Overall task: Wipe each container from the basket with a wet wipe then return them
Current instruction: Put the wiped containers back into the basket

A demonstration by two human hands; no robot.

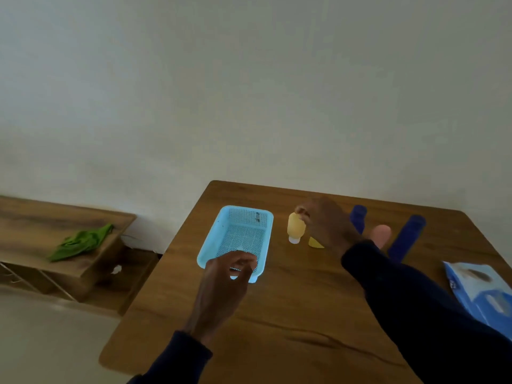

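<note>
A green cloth (pixel 80 242) lay on the low shelf (pixel 33 225) at the left. On the table (pixel 291 314), the left hand (pixel 227 275) curled its fingers over the near rim of the blue basket (pixel 213 236). Just right of the basket, the right hand (pixel 327 225) pinched the top of the yellow bottle (pixel 296 227), which stood on its white cap. Beyond were two dark blue bottles (pixel 407 236) and a pack of wipes (pixel 482 289).

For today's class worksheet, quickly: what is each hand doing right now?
Left hand: grips the basket at its near rim.
Right hand: pinches the yellow bottle.
</note>
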